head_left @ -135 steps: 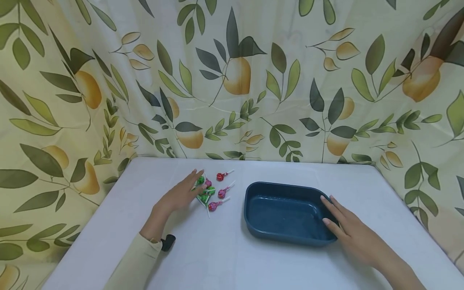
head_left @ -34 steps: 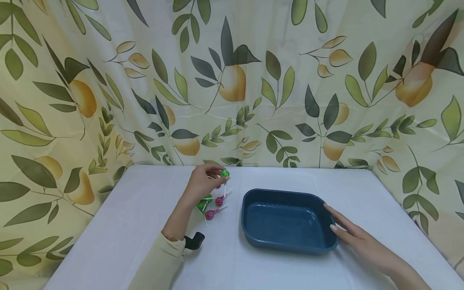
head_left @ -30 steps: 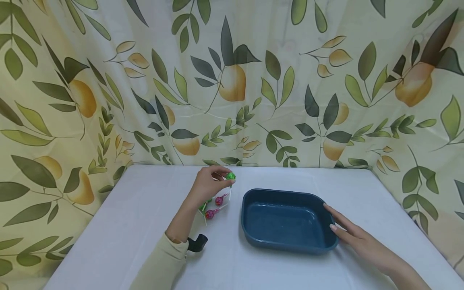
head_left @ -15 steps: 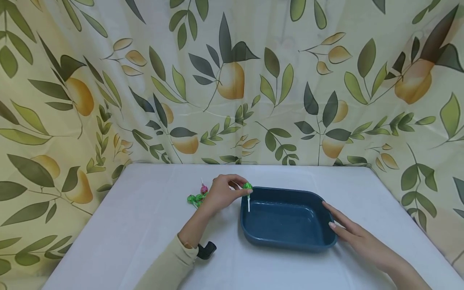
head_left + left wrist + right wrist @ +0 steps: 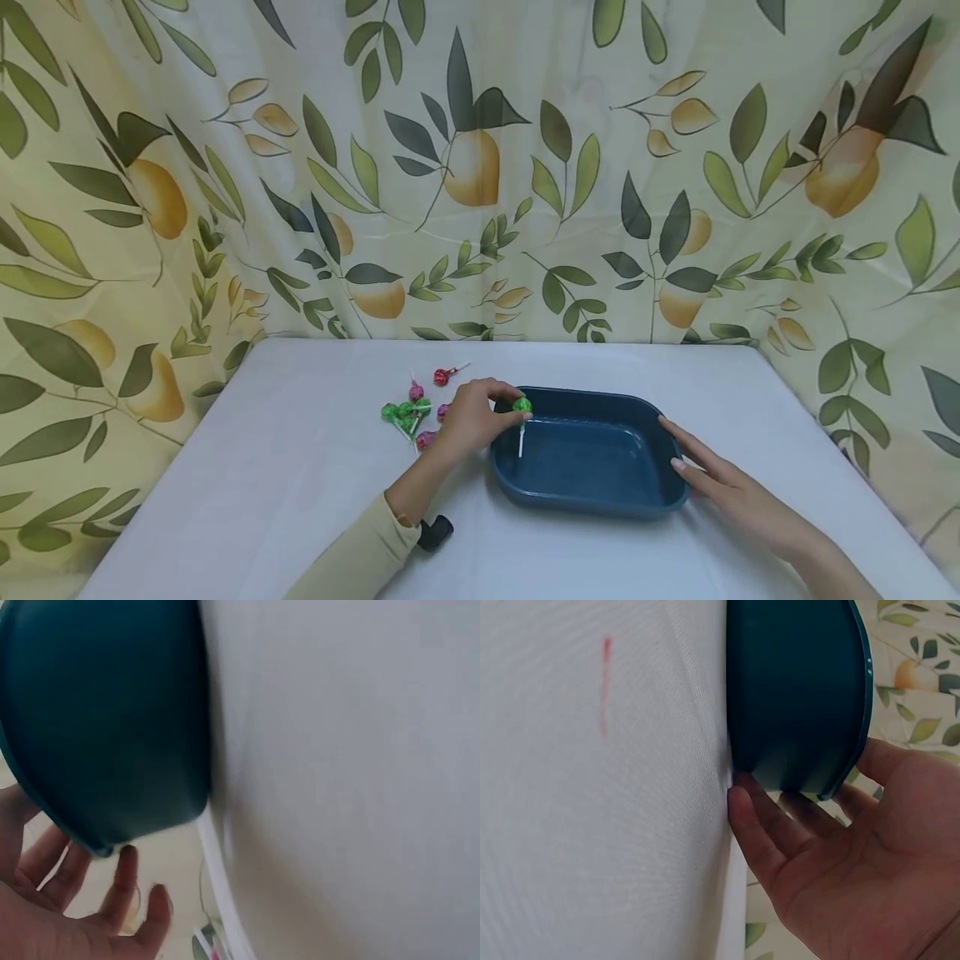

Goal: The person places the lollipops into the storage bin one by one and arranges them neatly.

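In the head view my left hand (image 5: 471, 421) pinches a green-wrapped lollipop (image 5: 522, 405) by its head, its white stick hanging down. The hand is over the left end of a deep blue rectangular dish (image 5: 592, 502). The left wrist view shows the fingers (image 5: 120, 889) close by the dish's outer wall (image 5: 112, 720); the lollipop is hidden there. My right hand (image 5: 720, 479) holds the dish's right end, thumb and index finger at the rim. In the right wrist view its other fingers (image 5: 769, 821) lie along the outer wall.
Left of the dish several lollipops lie on the white tablecloth: a cluster of green ones (image 5: 406, 412), a red one (image 5: 442, 377) and pink ones (image 5: 416, 391), partly behind the left hand. A leaf-and-fruit patterned curtain (image 5: 480, 250) hangs behind the table.
The left hand reached into the lollipops, took a green one and carried it right, over the dish's left end. The right hand has stayed at the dish's right end.
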Tool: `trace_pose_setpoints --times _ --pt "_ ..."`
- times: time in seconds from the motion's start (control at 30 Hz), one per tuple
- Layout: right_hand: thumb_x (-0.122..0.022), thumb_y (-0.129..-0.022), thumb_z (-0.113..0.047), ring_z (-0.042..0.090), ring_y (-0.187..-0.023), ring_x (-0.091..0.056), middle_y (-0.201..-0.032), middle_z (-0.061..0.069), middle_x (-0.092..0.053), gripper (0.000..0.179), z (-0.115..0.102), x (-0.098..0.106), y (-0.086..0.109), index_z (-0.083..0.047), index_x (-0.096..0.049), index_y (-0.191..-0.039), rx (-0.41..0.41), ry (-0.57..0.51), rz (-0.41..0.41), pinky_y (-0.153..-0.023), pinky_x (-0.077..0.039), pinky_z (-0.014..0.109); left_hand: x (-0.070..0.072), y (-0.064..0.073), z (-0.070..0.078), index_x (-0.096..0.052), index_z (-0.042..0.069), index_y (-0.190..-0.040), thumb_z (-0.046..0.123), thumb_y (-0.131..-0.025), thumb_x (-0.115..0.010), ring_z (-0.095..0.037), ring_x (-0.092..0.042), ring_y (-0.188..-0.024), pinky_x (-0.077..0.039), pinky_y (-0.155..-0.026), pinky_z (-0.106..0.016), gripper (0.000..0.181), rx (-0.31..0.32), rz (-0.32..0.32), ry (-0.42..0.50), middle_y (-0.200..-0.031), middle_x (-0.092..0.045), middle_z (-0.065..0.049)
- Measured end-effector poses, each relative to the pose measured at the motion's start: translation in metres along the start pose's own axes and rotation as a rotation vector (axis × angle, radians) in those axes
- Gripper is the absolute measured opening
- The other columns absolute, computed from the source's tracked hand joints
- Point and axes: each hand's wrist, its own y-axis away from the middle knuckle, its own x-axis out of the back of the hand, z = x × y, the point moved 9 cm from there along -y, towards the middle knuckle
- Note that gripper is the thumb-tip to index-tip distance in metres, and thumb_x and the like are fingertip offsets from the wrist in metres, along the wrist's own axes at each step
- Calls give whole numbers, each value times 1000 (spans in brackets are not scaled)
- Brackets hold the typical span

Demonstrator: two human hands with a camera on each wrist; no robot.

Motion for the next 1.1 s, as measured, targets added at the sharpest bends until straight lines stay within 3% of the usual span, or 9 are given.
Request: trace_pose_setpoints --times 0.17,0.37,0.57,0.87,1.1 --pt "-47 -111 -41 50 -153 -2 -171 17 -7 63 0 0 -1 -30 -19 -167 15 6 10 -107 -11 79 -6 1 2 -83 16 -105 24 -86 -88 -21 -64 -112 -49 -101 -46 21 -3 -19 -43 -103 -74 5" --pt "-47 -111 -39 52 -152 -1 -171 20 -7 64 0 0 -2 -27 -18 -167 16 20 16 -107 -10 79 -11 -2 3 -84 18 -103 26 -85 -89 -23 -63 -118 -46 -105 -49 21 8 -56 -100 -109 -75 3" --pt "-48 -111 -39 52 -152 -1 -171 20 -7 65 0 0 -1 -27 -18 -167 12 23 15 -107 -11 79 -14 -6 2 -84 17 -104 26 -85 -89 -20 -66 -114 -49 -102 -44 22 -1 -40 -177 -102 -77 6" --pt "-48 -111 -39 51 -152 -2 -171 19 -6 65 0 1 0 -27 -18 -167 8 19 17 -107 -12 79 -17 -7 13 -85 22 -103 35 -82 -90 -21 -69 -104 -48 -86 -45 25 -45 1 -453 -100 -78 7" --pt "-49 -111 -39 50 -152 -3 -171 18 -7 65 -3 -1 -1 -27 -19 -167 17 11 11 -108 -13 78 -21 -5 14 -85 20 -101 36 -80 -91 -20 -69 -94 -46 -83 -47 28 3 41 -587 -94 -77 6"
